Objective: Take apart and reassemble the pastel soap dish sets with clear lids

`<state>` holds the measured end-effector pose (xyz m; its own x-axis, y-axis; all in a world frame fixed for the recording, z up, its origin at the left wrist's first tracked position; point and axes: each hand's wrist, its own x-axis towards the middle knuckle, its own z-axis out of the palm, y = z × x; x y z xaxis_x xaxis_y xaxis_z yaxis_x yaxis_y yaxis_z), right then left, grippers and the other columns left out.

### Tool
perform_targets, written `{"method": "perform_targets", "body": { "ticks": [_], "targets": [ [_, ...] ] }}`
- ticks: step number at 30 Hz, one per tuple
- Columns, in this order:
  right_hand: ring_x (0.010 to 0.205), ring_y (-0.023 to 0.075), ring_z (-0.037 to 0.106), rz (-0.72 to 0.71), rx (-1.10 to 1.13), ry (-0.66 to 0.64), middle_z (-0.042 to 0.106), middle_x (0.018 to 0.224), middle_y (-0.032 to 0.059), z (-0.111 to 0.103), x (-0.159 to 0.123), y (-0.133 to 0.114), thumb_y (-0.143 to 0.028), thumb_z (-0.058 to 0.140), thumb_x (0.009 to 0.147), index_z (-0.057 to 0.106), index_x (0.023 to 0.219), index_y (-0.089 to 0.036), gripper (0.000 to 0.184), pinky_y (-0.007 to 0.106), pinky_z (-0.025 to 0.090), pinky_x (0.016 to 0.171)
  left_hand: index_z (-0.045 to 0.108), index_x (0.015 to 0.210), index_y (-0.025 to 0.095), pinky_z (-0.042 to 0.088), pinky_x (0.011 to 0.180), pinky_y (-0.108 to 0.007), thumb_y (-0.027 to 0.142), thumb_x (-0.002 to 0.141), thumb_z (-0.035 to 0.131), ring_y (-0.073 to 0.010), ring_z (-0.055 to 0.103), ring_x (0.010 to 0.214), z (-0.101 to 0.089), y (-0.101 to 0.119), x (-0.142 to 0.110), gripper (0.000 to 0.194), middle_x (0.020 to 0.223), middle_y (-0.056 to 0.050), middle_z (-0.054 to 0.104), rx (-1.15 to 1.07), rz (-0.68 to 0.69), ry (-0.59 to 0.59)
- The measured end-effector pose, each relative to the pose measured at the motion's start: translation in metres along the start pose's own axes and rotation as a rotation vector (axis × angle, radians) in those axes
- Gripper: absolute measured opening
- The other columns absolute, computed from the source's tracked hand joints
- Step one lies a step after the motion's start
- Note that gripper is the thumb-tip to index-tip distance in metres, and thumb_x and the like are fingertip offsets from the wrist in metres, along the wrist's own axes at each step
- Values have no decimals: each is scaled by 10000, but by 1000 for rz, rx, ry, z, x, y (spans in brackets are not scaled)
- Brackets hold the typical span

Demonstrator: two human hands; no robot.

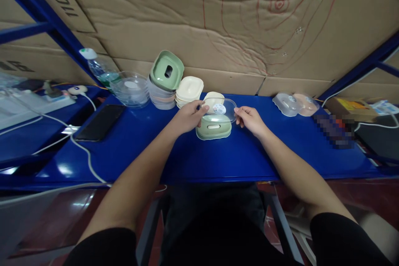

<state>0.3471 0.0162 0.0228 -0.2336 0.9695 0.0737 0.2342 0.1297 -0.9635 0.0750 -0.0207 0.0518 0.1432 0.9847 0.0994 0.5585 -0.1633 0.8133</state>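
A pale green container [213,129] sits on the blue shelf [193,153] in front of me. Over it I hold a clear plastic lid [222,109] with a round white sticker, tilted and raised at the back. My left hand [187,117] pinches the lid's left edge. Fingers of my right hand [249,119] are closed on the lid's right edge. A cream piece [212,100] shows just behind the lid.
Behind the container stand stacks of cream lids [189,90], clear tubs topped by a green lid [166,71], clear bowls [130,89] and a water bottle [98,66]. A black phone [101,121] and white cables lie left. Two clear lids [295,104] lie right. Cardboard backs the shelf.
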Motion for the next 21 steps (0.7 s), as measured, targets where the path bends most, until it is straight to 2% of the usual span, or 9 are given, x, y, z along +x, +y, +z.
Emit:
{"method": "perform_targets", "body": {
  "ticks": [4, 7, 12, 15, 21],
  "targets": [
    [430, 119, 495, 23, -53, -62, 613, 536, -15, 3, 1, 6, -753, 686, 874, 622, 703, -230, 555, 264, 369, 445, 719, 1145, 218, 444, 482, -305, 571, 1017, 492, -188, 599, 486, -9, 2, -3, 439, 602, -14, 682, 20, -46, -152],
    [452, 121, 487, 25, -126, -125, 595, 542, -21, 6, 0, 6, -713, 643, 918, 623, 706, -230, 528, 271, 376, 479, 744, 1106, 243, 423, 447, -303, 607, 1008, 491, -183, 581, 467, -17, -2, -4, 454, 662, -25, 713, 61, -65, -209],
    [554, 138, 483, -24, -301, -186, 550, 559, -23, 7, -1, 4, -734, 555, 936, 624, 684, -220, 576, 285, 355, 568, 732, 859, 234, 446, 561, -304, 598, 1006, 487, -188, 635, 582, -21, -5, -4, 463, 673, -40, 726, 205, -13, -263],
    [623, 154, 504, -40, -374, -205, 550, 610, -11, 5, 0, 3, -767, 516, 925, 612, 677, -217, 611, 294, 349, 606, 663, 727, 229, 442, 610, -311, 608, 1008, 436, -192, 657, 628, -19, 0, -5, 524, 687, -43, 730, 329, -61, -309],
    [657, 166, 527, -37, -480, -267, 580, 647, 3, 3, -2, 3, -739, 474, 951, 574, 681, -222, 591, 306, 355, 638, 686, 875, 204, 474, 725, -325, 673, 1014, 305, -237, 716, 803, -19, 9, -8, 620, 846, -57, 787, 483, -131, -429]
  ]
}}
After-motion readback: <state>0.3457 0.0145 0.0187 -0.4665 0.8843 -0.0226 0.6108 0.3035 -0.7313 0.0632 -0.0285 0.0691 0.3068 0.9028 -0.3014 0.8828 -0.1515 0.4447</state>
